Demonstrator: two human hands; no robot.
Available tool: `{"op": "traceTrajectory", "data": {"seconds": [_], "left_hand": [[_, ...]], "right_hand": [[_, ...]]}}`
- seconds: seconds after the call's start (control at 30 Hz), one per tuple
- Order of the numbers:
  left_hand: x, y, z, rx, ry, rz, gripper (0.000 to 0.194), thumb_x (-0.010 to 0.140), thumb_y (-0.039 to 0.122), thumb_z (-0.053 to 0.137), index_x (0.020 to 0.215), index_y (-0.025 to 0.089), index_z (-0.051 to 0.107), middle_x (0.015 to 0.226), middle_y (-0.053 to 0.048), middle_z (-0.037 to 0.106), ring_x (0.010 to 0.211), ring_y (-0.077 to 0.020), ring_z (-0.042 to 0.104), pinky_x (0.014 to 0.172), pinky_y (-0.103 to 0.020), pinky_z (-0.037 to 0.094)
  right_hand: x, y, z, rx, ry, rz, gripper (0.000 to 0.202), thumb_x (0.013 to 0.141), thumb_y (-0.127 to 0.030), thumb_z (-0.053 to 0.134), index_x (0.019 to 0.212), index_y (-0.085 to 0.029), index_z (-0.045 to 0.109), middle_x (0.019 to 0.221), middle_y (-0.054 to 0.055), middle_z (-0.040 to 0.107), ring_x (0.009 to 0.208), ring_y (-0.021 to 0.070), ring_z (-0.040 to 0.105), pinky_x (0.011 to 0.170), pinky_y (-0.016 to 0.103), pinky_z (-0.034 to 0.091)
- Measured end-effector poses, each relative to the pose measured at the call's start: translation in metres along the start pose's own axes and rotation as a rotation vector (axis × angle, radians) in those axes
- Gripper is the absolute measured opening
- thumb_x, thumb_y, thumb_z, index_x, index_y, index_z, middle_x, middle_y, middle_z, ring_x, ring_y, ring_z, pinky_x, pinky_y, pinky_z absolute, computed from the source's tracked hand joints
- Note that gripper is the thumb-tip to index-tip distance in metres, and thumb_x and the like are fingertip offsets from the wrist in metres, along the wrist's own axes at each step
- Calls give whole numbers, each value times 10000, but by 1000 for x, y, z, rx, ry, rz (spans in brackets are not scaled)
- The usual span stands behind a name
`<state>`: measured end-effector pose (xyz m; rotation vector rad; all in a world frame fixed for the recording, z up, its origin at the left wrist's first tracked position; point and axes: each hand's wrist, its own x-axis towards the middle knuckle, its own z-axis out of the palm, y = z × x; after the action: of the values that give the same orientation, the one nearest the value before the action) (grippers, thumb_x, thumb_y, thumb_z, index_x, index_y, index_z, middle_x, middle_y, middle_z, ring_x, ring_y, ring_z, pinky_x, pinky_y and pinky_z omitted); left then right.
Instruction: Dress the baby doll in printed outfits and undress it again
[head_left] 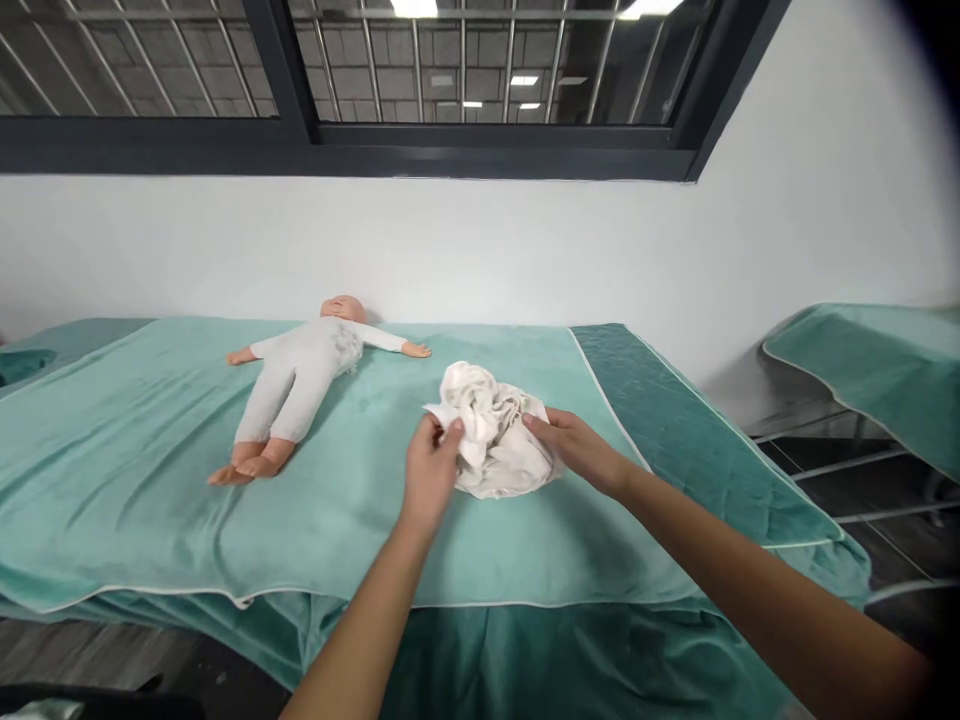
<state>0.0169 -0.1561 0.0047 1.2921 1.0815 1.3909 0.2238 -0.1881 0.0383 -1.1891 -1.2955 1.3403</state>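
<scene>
A crumpled white cloth (499,440) is bunched up over the green bed cover (360,540), between my two hands. My left hand (433,465) pinches its left edge between thumb and fingers. On the other side, my right hand (574,443) grips the right edge, thumb on top. Further left, a baby doll (300,370) with a white cloth body lies on its back, arms spread, its head toward the wall and its bare feet toward the front. Neither hand touches the doll.
Behind the bed rises a white wall (480,250) with a dark-framed, barred window (480,150). A darker green cover (697,440) shows along the right side. At the far right stands another green-covered surface (877,370) beside metal rails.
</scene>
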Motion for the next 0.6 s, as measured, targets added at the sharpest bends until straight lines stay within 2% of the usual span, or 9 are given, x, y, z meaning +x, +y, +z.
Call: {"op": "traceTrajectory", "data": {"seconds": [0.13, 0.23, 0.3, 0.37, 0.43, 0.5, 0.6], "left_hand": [[23, -5, -31, -279, 334, -109, 296, 777, 413, 695, 907, 171, 586, 840, 3, 614, 733, -125, 553, 661, -250, 436], [34, -14, -53, -340, 473, -100, 295, 747, 388, 716, 855, 168, 553, 768, 27, 573, 700, -104, 534, 649, -232, 412], [37, -22, -62, -325, 502, -98, 293, 748, 385, 717, 857, 170, 550, 756, 33, 560, 679, -95, 523, 630, -224, 396], [37, -32, -69, -315, 519, -107, 290, 752, 382, 715, 865, 173, 549, 767, 31, 565, 682, -97, 530, 623, -224, 395], [34, -42, -72, -336, 525, -97, 284, 758, 374, 713, 879, 179, 546, 800, 23, 581, 718, -106, 554, 650, -233, 418], [31, -49, -74, -347, 513, -65, 279, 770, 376, 710, 891, 183, 550, 823, 21, 584, 753, -110, 565, 682, -238, 434], [25, -54, -73, -270, 486, -15, 266, 804, 402, 687, 896, 182, 567, 813, 28, 565, 749, -101, 540, 682, -226, 415]], "right_hand": [[-12, 1, -29, 56, 96, 16, 481, 827, -593, 637, 1034, -165, 708, 871, 57, 734, 746, 205, 645, 701, 321, 492], [-17, 22, -57, -39, 192, 119, 421, 803, -573, 651, 945, -179, 698, 794, 34, 709, 694, 194, 623, 646, 306, 481], [-18, 44, -72, -215, 321, 135, 384, 781, -559, 664, 853, -182, 677, 752, 16, 680, 672, 179, 591, 626, 294, 464], [-20, 65, -82, -316, 414, 90, 362, 802, -546, 637, 879, -193, 664, 821, 18, 686, 719, 175, 589, 665, 294, 466], [-23, 80, -85, -372, 454, 30, 352, 838, -538, 587, 933, -206, 656, 899, 29, 692, 792, 187, 602, 723, 307, 475], [-26, 84, -82, -434, 466, -12, 342, 859, -530, 552, 961, -218, 650, 919, 40, 690, 840, 206, 615, 761, 330, 485], [-25, 70, -70, -517, 528, -81, 343, 881, -511, 531, 1039, -225, 633, 986, 68, 681, 908, 232, 631, 801, 370, 504]]}}
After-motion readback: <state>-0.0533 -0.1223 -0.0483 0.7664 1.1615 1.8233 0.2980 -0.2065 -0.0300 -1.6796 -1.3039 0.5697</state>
